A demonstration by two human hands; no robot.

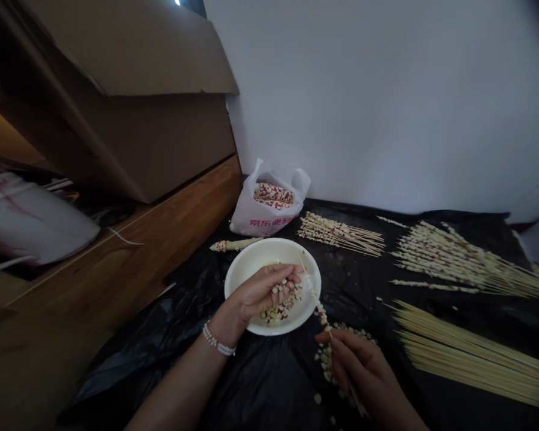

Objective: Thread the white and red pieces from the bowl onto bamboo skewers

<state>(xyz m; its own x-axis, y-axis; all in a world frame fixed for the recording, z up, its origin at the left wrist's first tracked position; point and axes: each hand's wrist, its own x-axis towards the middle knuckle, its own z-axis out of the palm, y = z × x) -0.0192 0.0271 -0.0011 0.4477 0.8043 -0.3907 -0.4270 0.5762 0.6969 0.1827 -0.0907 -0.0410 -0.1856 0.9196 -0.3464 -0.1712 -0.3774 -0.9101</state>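
Observation:
My right hand (359, 362) grips a thin bamboo skewer (317, 302), tilted up and to the left. Pale and dark red corn kernels are threaded along its upper part. Over a white bowl (239, 272) my left hand (272, 287) is curled palm up, cupping several loose corn kernels (282, 287). Its thumb and forefinger are pinched close by the skewer's tip; whether a kernel is between them I cannot tell. More loose kernels (276, 312) lie in the bowl below. Another spread of kernels (327, 362) lies on the black plastic sheet, partly hidden by my right hand.
A white plastic bag (247, 215) with corn cobs (273, 193) stands behind the bowl, a stripped-looking cob (236, 244) before it. Filled skewers (336, 232) and a larger pile (453, 257) lie right, above bare skewers (471, 353). A cardboard box (161, 131) stands left.

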